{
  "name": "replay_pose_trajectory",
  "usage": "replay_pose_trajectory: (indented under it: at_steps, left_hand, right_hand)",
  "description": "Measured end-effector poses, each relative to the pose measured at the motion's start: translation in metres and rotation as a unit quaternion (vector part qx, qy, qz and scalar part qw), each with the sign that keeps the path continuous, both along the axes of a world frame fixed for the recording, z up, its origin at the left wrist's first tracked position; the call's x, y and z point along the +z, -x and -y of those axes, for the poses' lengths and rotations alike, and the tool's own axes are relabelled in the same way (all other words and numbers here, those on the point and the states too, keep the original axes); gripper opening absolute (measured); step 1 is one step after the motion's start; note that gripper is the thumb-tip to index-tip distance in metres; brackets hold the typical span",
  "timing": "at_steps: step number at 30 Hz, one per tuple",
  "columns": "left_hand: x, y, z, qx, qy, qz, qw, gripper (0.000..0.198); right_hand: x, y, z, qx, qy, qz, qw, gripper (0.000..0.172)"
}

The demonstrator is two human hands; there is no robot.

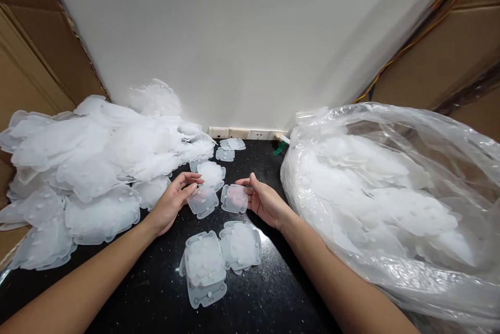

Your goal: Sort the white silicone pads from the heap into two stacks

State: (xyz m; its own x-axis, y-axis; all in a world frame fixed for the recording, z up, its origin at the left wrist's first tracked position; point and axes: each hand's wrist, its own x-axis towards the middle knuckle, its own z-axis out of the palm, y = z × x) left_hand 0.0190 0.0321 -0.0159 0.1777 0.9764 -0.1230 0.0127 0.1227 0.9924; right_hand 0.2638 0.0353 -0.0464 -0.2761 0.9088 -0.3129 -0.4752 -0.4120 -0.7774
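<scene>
Between my hands are two thin, frosted translucent plastic sheets with notched edges and small round bumps. My left hand [174, 202] pinches the left plastic sheet [203, 205] by its upper left edge, and skin colour shows through it. At the other side, my right hand [266, 201] has its fingers behind the right plastic sheet [233, 199], with the thumb raised at its corner. Just behind them lies a small group of like sheets [211, 173]. Nearer to me, two small stacks, a left stack [205, 261] and a right stack [240, 244], rest on the black speckled counter [156, 282].
A large loose heap of sheets [105, 141] spreads along the left. To the right, a clear plastic bag [304, 167] gapes over many more sheets. A power strip [250, 134] runs along the white wall [242, 37]. Cardboard [35, 58] stands at both sides.
</scene>
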Motion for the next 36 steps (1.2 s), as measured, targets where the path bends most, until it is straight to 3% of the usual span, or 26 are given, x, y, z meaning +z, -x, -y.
replay_pose_trajectory:
  at_steps: [6, 27, 32, 36]
  left_hand:
    - [0.002, -0.002, -0.003, 0.017, 0.065, 0.059, 0.996, 0.044]
    - [0.001, -0.002, -0.002, -0.009, 0.072, 0.034, 0.997, 0.043]
    - [-0.001, -0.001, -0.001, -0.039, 0.016, -0.039, 0.998, 0.039]
    - [-0.003, -0.002, 0.002, -0.111, -0.056, -0.151, 0.981, 0.029]
  right_hand:
    - [-0.002, -0.001, 0.001, 0.002, -0.002, -0.002, 1.000, 0.038]
    - [0.001, -0.001, 0.005, 0.010, -0.020, 0.018, 1.000, 0.036]
    - [0.001, 0.001, 0.008, 0.014, -0.043, 0.051, 0.998, 0.039]
    - [0.007, 0.005, 0.012, 0.031, -0.067, 0.058, 0.996, 0.036]
